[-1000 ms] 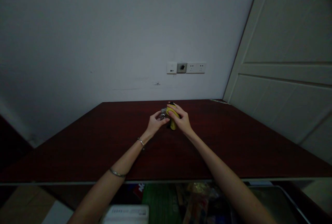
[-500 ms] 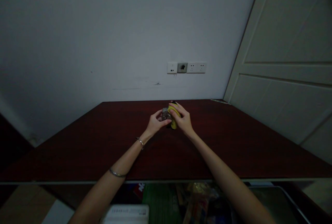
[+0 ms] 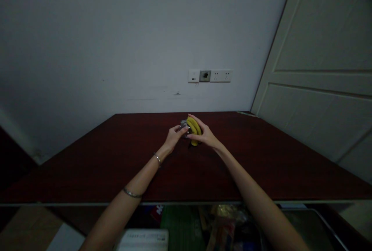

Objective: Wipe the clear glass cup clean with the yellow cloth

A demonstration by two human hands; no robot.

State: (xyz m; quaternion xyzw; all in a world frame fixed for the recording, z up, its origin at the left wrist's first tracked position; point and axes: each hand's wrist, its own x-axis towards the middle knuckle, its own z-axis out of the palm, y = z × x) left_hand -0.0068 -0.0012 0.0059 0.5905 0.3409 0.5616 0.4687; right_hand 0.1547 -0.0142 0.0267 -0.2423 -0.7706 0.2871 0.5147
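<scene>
Both of my hands meet near the middle of a dark red wooden table [image 3: 116,165]. My right hand [image 3: 207,136] is closed around a yellow cloth-like thing [image 3: 194,128]. My left hand [image 3: 173,137] pinches a small, shiny, clear object [image 3: 184,126] that touches the yellow thing. The light is dim and I cannot make out what the clear object is. Two thin bracelets sit on my left forearm.
A white wall with a row of sockets [image 3: 209,76] rises behind the table. A pale panelled door [image 3: 319,80] stands at the right. Below the table's front edge lies an open space with a white box [image 3: 142,239] and colourful packets [image 3: 203,226].
My right hand has turned so the yellow thing now shows on top of its fingers. Both hands stay in the same place on the table.
</scene>
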